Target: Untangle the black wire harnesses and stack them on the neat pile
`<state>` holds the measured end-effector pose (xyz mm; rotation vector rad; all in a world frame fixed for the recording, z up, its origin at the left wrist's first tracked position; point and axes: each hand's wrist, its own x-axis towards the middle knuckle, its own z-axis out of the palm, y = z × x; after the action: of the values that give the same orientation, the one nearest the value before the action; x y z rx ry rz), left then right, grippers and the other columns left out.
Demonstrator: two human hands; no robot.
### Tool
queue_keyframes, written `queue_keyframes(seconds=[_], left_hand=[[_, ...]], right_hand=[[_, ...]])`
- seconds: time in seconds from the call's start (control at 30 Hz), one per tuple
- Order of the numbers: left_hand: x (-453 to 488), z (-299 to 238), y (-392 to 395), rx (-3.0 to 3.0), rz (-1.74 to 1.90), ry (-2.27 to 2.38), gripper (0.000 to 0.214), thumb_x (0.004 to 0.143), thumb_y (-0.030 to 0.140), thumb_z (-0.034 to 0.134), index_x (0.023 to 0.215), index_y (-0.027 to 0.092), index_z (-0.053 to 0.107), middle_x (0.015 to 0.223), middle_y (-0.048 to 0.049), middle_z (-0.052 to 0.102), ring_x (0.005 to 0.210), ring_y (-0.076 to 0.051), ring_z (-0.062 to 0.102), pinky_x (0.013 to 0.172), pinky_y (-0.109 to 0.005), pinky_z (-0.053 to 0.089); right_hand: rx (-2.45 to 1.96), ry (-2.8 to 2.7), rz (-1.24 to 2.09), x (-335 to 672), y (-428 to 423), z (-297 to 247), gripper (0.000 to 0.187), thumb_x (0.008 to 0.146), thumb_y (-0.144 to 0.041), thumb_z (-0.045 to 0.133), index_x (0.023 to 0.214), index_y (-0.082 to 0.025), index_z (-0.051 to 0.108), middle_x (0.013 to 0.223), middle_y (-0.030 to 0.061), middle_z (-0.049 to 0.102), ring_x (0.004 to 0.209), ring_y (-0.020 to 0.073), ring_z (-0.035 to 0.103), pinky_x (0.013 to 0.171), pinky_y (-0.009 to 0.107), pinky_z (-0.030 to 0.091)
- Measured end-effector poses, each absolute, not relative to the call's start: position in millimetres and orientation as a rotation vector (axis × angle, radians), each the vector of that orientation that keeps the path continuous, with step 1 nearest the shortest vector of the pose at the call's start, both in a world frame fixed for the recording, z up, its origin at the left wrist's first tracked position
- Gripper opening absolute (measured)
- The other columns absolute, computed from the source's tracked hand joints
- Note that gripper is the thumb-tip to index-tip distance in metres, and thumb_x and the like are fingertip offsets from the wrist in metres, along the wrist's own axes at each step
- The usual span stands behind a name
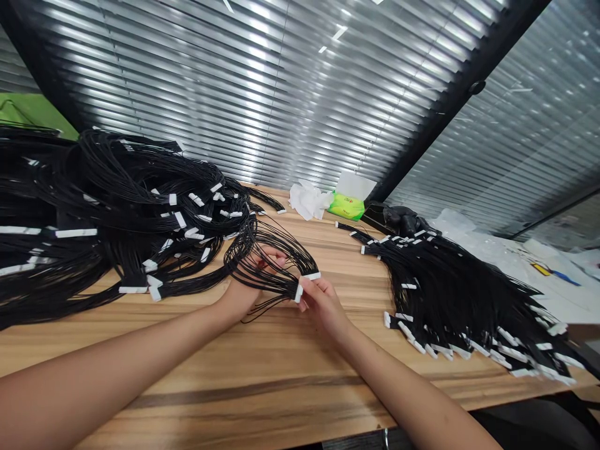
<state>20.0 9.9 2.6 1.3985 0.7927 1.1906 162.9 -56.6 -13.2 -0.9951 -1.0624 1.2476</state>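
"What was seen around the work?"

"Slatted blinds [262, 94] were seen behind glass, and a wooden tabletop [197, 387] with a striped grain was stretched across the view."

"What was laid on it?"

"A great heap of black wire harnesses [117, 212] was piled at the left, tangled in long, glossy loops, with small white connectors [178, 219] scattered through it. A neater fan of harnesses [450, 300] was spread at the right, its many white ends set along the outer edges."

"Where was the handled bunch?"

"A small bunch of thin black wires [276, 275] was raised just above the tabletop, between both hands, and its arched loops were seen touching the left heap."

"And the hands?"

"The left hand [250, 278] was held open, its fingers spread wide, with the wires draped across them. The right hand [323, 306] was narrowed to a pinch, and a white connector [299, 292] was gripped between thumb and fingertips. A second connector [312, 275] was held out just beside it by its wires."

"Was anything else noted?"

"A green tissue packet [345, 206] and crumpled white tissue [307, 200] were placed at the far edge, near a black object [403, 219] that could not be identified."
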Motion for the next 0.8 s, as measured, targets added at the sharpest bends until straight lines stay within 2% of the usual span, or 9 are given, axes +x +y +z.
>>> queue_keyframes(seconds=[0.3,0.53,0.8], left_hand=[[22.3,-6.1,14.6,1.482,1.131,0.781,0.02,0.076,0.037,0.064,0.074,0.018,0.06,0.063,-0.0008,0.056,0.061,-0.015,0.053,0.058,-0.027,0.046],[25.3,-6.7,18.2,1.352,1.199,0.851,0.013,0.081,0.03,0.058,0.08,0.017,0.06,0.074,-0.0022,0.061,0.065,-0.014,0.056,0.063,-0.029,0.049],[21.3,-4.8,12.4,1.471,1.083,0.703,0.019,0.078,0.036,0.063,0.081,0.017,0.065,0.078,-0.0044,0.065,0.077,-0.019,0.061,0.073,-0.032,0.051]], right_hand=[[-1.031,-1.077,1.219,163.3,-57.0,-14.5,0.038,0.076,-0.048,0.065,0.055,-0.017,0.061,0.049,-0.001,0.052,0.047,0.0102,0.041,0.047,0.025,0.031],[-1.055,-1.112,1.176,165.7,-54.1,-14.3,0.04,0.08,-0.046,0.062,0.052,-0.017,0.057,0.049,-0.0019,0.051,0.048,0.0098,0.041,0.052,0.025,0.033],[-1.04,-1.077,1.151,166.3,-56.4,-16.2,0.037,0.078,-0.046,0.065,0.055,-0.017,0.059,0.048,-0.0025,0.051,0.046,0.0097,0.04,0.051,0.026,0.033]])
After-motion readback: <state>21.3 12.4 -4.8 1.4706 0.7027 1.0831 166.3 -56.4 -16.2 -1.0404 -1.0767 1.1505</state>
